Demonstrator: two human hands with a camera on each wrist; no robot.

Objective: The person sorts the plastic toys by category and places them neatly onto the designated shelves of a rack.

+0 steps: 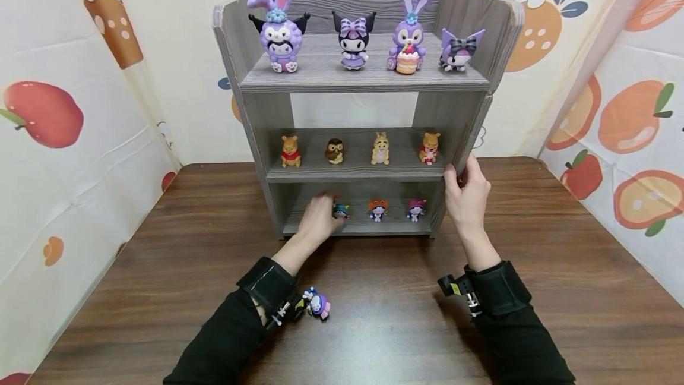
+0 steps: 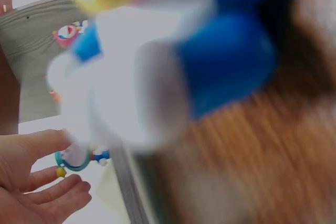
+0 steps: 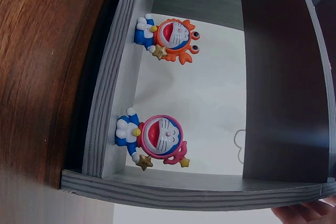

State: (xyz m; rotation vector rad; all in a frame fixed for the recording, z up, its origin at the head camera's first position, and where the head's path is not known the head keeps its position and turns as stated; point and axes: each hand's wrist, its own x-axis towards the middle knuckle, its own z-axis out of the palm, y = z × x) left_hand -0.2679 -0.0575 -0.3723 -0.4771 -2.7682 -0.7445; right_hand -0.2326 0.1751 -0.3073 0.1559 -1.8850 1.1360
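My left hand [image 1: 319, 218] reaches into the lowest level of a grey wooden display shelf [image 1: 360, 88]. Thumb and fingers lie spread around a teal-hooded figurine [image 2: 75, 158], which shows between them in the left wrist view. With my right hand [image 1: 468, 195] I grip the shelf's right side panel, thumb in front; fingers [image 3: 307, 212] show past the edge in the right wrist view. Beside the teal one stand an orange crab-hooded figurine [image 3: 173, 38] and a pink-hooded figurine [image 3: 160, 136]. Another small figurine [image 1: 319, 305], purple, blue and white, lies on the table by my left wrist.
Four purple figures, including a rabbit-eared one [image 1: 408, 40], stand on the top level. The middle level carries a red-shirted bear [image 1: 291, 151], an owl [image 1: 335, 151] and others. Fruit-print cloth [image 1: 43, 207] borders the brown table [image 1: 385, 314].
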